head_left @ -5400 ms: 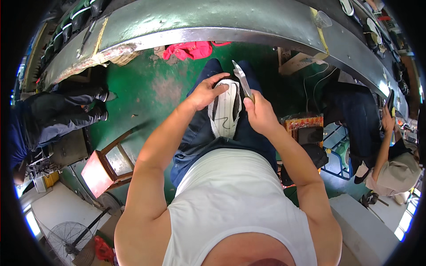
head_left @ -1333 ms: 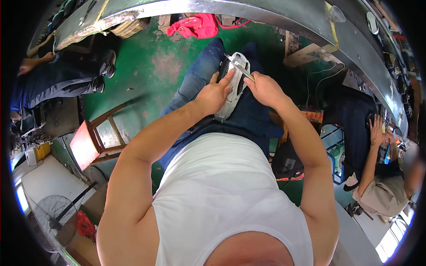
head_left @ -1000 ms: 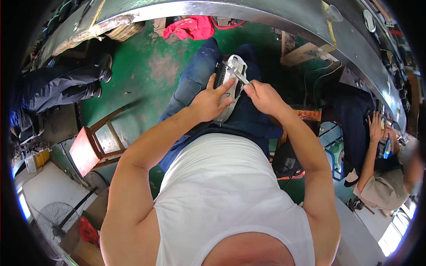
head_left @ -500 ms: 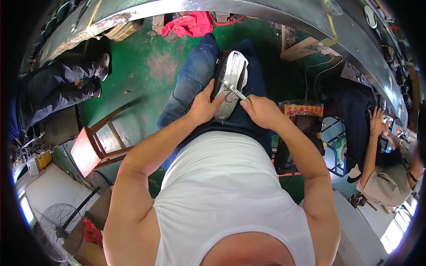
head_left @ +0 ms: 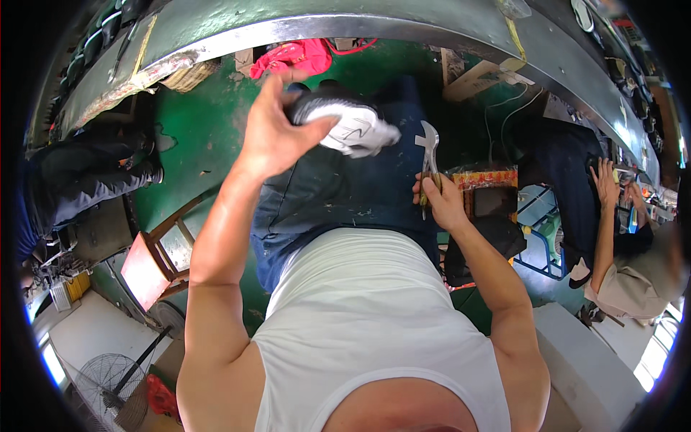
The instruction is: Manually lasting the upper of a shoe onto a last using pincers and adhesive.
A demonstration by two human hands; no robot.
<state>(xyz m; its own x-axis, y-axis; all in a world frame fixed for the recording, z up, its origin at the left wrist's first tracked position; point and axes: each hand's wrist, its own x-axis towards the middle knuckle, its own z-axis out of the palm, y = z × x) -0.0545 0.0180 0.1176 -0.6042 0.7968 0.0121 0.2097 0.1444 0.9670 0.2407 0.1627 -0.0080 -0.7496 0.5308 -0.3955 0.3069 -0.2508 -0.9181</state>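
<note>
My left hand (head_left: 275, 137) grips a black-and-white shoe (head_left: 347, 128) above my lap, the thumb pressed on its pale surface. The shoe lies almost crosswise and is a little blurred; my hand hides part of its dark end. To the right, my right hand (head_left: 445, 200) is closed round the handles of metal lasting pliers (head_left: 430, 144). Their curved head with a square stub points up and away from the shoe.
A metal-edged bench (head_left: 345, 25) arcs across the far side. A red cloth (head_left: 302, 57) lies under it. At left stand a wooden stool (head_left: 147, 266) and a fan (head_left: 108, 381). Another person's legs (head_left: 93, 176) are at left; a co-worker (head_left: 637, 266) sits at right.
The shoe has been lifted off my lap and swung left, from lengthwise to crosswise. My right hand has drawn the pliers away from it to the right.
</note>
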